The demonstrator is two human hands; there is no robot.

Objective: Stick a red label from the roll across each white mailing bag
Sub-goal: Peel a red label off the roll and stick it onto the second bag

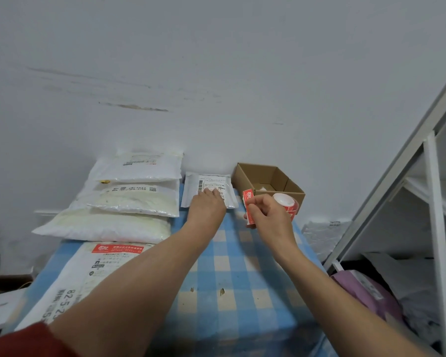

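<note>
A small white mailing bag lies flat at the far end of the checked table, and my left hand rests on it with fingers stretched forward. My right hand pinches a red label, held upright just right of that bag. The label roll stands behind my right hand, in front of the box. Left of the small bag, three white bags lie stacked. Nearest me on the left lies a large white bag with a red label stuck across its far end.
An open cardboard box sits at the table's far right against the wall. A white metal shelf frame stands to the right, with a purple bundle and grey bags below it. A crumpled grey bag lies beside the table.
</note>
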